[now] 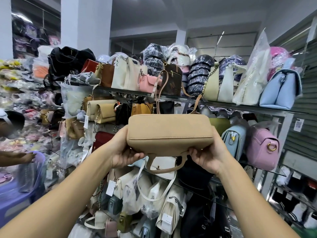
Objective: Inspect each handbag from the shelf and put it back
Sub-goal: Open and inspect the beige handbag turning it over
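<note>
I hold a tan handbag [169,132] up in front of the shelves, turned upside down so its flat bottom faces me and its short handle [164,166] hangs below. My left hand [126,148] grips its left end and my right hand [208,154] grips its right end, thumbs on the lower edge. Behind it glass shelves [223,103] carry several handbags: white, pink, brown, pale blue and lilac ones.
A pale blue bag [281,90] and a bag in clear plastic [252,78] stand at the top shelf's right end. Another person's hand [25,157] reaches over a purple plastic stool [10,194] at the left. Slatted wall panels [305,117] rise on the right.
</note>
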`<state>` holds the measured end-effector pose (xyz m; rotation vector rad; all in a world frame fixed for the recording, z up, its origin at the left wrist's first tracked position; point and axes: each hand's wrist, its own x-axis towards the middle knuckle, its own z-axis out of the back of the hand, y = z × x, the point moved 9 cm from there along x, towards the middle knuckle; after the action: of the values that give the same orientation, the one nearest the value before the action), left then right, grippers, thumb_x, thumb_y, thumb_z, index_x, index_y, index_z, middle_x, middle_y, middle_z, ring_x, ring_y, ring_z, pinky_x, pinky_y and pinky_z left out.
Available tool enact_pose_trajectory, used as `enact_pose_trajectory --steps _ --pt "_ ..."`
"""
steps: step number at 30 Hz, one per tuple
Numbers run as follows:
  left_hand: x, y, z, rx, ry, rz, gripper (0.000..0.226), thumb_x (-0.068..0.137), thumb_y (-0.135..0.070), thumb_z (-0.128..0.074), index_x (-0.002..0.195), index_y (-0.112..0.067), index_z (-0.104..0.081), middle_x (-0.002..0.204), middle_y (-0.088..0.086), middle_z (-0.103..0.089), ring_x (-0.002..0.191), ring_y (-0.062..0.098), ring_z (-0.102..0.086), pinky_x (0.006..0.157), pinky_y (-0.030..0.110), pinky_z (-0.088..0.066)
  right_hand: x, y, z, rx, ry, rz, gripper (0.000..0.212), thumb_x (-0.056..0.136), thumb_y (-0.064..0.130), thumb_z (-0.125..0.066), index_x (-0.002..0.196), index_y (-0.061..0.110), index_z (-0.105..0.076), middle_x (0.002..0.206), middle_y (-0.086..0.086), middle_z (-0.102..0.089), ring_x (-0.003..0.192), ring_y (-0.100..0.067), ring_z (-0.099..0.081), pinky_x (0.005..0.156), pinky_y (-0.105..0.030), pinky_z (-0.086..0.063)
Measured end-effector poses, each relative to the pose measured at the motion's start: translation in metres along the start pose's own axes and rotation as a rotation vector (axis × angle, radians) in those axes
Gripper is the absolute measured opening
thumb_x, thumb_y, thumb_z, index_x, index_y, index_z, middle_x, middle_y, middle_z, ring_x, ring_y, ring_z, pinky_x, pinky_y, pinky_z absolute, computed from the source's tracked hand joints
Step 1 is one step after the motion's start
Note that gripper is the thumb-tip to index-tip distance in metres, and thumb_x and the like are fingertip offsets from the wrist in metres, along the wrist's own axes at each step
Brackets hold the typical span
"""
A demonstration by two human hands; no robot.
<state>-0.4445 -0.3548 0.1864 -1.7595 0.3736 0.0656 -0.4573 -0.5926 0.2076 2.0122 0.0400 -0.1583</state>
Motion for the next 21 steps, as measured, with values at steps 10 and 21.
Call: enact_pose_trajectory --steps 10,21 --pt "-0.008 -0.010 -0.019 0.084 0.013 -0.073 0.078 0.093 -0.072 -0.040 0.097 0.000 -0.068 0.063 0.019 -0.066 0.036 0.023 -0.060 0.029 0.022 -0.047 0.016 0.002 0.021 0.090 -0.001 -0.031 0.043 0.086 0.057 -0.062 0.094 0.016 -0.062 0.083 -0.009 -0.059 0.052 -0.020 -0.055 0.038 -0.020 -0.047" --pt "-0.003 -0.009 -0.008 -0.022 0.054 -0.026 0.063 0.088 -0.066 -0.048 0.089 -0.007 -0.069 0.069 0.017 -0.069 0.049 0.032 -0.068 0.040 0.031 -0.057 0.005 0.008 0.006 0.006 0.041 0.024 0.036 0.088 0.052 -0.057 0.092 0.017 -0.065 0.073 -0.006 -0.060 0.062 -0.022 -0.058 0.046 -0.025 -0.054"
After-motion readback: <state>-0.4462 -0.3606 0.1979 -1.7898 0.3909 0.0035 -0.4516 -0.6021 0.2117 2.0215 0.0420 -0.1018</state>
